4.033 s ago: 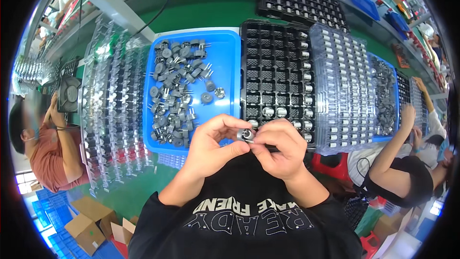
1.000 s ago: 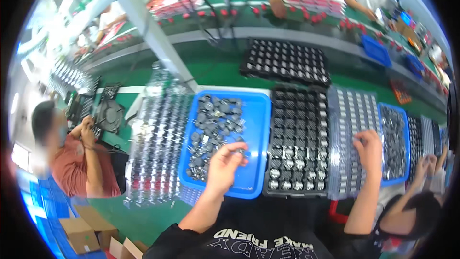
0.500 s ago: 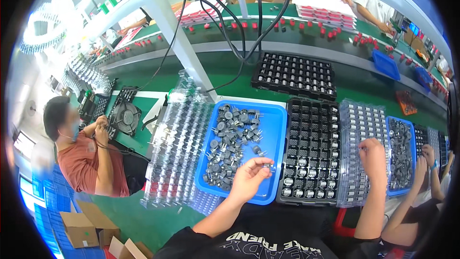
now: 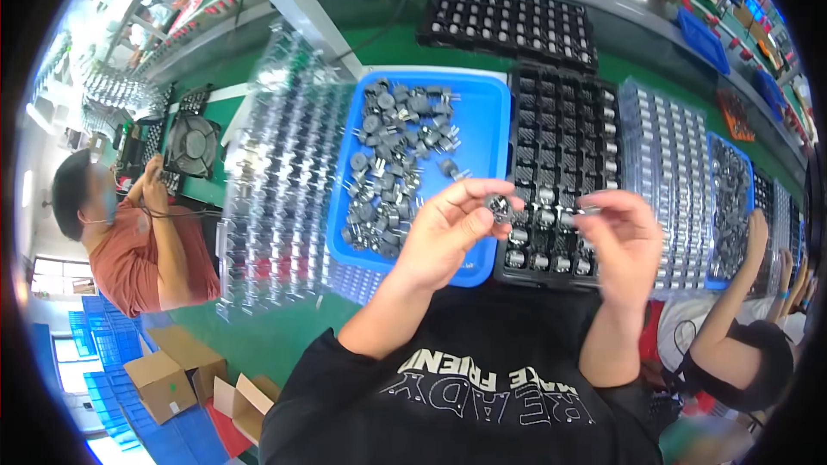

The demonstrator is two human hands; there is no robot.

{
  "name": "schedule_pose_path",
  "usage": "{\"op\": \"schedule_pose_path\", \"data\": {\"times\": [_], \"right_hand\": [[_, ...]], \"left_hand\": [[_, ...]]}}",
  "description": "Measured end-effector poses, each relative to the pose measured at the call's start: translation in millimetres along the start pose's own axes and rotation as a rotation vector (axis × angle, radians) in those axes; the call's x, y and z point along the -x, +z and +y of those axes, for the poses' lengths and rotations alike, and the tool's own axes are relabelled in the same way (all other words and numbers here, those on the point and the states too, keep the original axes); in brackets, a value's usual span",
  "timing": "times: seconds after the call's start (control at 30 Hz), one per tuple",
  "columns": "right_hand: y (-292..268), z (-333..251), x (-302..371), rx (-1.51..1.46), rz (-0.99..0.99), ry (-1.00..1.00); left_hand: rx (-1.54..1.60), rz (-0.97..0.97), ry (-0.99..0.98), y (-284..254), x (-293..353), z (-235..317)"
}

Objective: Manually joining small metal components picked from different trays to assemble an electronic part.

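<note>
My left hand [image 4: 448, 232] pinches a small round metal-and-dark part [image 4: 498, 207] between thumb and fingers, above the right edge of a blue tray [image 4: 488, 138]. In that tray lie many loose grey round parts with metal pins [image 4: 388, 164]. Facing it, my right hand [image 4: 622, 245] closes thumb and fingertips on a small silver piece [image 4: 587, 209], over the black compartment tray [image 4: 564, 112]. Silver cylinders [image 4: 556, 241] fill the near pockets and right column of that tray. The two held parts are apart.
Right of the black tray stands a clear plastic tray [image 4: 663, 146] of silver cylinders, then another blue tray [image 4: 728, 207]. Stacked clear trays [image 4: 280, 181] stand left. Another black tray [image 4: 512, 26] lies behind. A co-worker [image 4: 142, 241] sits left; another person's arm [image 4: 732, 258] is at right.
My right hand has come from the clear tray leftward toward my left hand, now with a small silver piece. The left hand has turned its part upward. The view has tilted down.
</note>
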State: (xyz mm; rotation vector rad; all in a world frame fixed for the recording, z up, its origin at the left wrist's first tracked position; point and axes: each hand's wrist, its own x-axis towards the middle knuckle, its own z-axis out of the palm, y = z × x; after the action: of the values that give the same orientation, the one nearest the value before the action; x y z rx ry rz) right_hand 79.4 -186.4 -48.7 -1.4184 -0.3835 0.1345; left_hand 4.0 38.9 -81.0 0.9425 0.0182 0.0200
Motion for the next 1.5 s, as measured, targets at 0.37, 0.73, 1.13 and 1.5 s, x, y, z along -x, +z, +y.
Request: {"op": "schedule_pose_path", "data": {"times": [0.37,0.73,1.13,1.5], "right_hand": [[46.9,4.8,0.1,0.493,-0.137,-0.55],[47.9,13.2,7.4,0.642,-0.166,-0.612],[-22.5,34.8,-22.1,1.092,-0.028,-0.149],[-22.3,34.3,-29.2,1.141,-0.211,-0.129]], "left_hand": [[-0.041,-0.012,0.052,8.4,9.8,-0.7],[-0.034,0.012,0.0,5.8,12.7,-3.4],[-1.664,0.209,0.242,-22.3,-18.0,1.6],[-1.807,0.148,0.121,-38.2,-25.6,-8.7]]}}
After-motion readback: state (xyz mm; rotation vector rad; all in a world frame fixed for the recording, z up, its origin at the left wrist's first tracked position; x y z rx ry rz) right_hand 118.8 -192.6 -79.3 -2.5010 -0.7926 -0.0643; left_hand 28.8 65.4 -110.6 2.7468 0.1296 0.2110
